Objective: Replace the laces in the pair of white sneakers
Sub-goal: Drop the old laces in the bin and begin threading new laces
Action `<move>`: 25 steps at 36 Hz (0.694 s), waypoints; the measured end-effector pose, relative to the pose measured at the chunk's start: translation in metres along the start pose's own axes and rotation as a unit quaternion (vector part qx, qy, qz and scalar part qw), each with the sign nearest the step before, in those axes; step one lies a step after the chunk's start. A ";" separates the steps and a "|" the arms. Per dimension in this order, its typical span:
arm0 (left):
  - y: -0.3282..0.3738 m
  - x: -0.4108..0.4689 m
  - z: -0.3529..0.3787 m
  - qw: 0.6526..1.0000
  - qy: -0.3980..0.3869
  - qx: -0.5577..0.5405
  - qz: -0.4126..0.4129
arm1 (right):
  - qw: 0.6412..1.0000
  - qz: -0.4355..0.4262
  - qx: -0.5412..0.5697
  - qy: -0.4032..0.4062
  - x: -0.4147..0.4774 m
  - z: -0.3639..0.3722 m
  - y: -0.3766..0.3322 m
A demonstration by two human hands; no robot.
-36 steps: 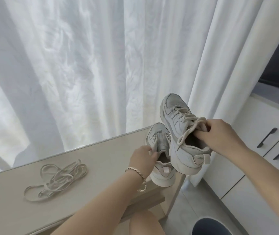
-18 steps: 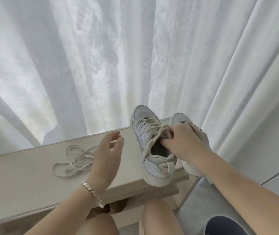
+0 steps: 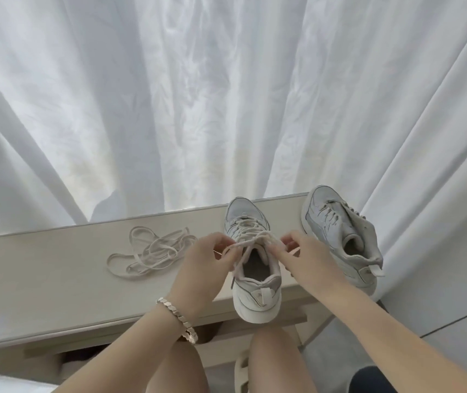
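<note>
Two white sneakers stand on a pale wooden table, toes toward the curtain. The near sneaker sits between my hands, its heel over the table's front edge. My left hand pinches one end of its tied lace at the left of the knot. My right hand pinches the lace at the right of the knot. The second sneaker stands laced at the table's right end, untouched. A loose bundle of cream laces lies on the table left of my hands.
A white sheer curtain hangs right behind the table. My bare knees are below the table's front edge. A white cabinet front stands at the right. A bracelet is on my left wrist.
The right hand set the near sneaker down on the table and let go of its collar. The left hand came in from open air. Both hands now pinch the lace at the knot.
</note>
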State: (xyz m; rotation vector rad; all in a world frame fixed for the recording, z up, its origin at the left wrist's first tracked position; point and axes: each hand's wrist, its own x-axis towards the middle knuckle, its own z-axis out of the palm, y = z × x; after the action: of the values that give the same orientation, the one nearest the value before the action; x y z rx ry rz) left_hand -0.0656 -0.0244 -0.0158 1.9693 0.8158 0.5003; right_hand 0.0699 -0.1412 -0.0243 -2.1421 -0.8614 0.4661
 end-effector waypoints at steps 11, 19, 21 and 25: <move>0.014 0.017 -0.021 0.945 -0.030 -0.273 -0.175 | 0.991 -0.020 0.118 0.055 0.000 -0.017 -0.013; 0.014 0.016 -0.023 0.955 -0.042 -0.256 -0.145 | 0.958 -0.219 -0.183 0.021 -0.010 0.018 -0.026; 0.013 0.013 -0.025 0.953 -0.052 -0.267 -0.137 | 0.950 -0.215 -0.222 0.035 -0.003 0.018 -0.029; 0.011 0.012 -0.027 0.939 -0.057 -0.316 -0.123 | 0.927 -0.241 -0.279 0.064 0.007 0.019 -0.031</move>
State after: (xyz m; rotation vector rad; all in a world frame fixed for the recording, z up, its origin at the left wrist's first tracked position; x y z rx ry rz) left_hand -0.0702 -0.0041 0.0077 1.2709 0.7020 0.4268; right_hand 0.0506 -0.1115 -0.0131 -2.2977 -1.5261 -0.1997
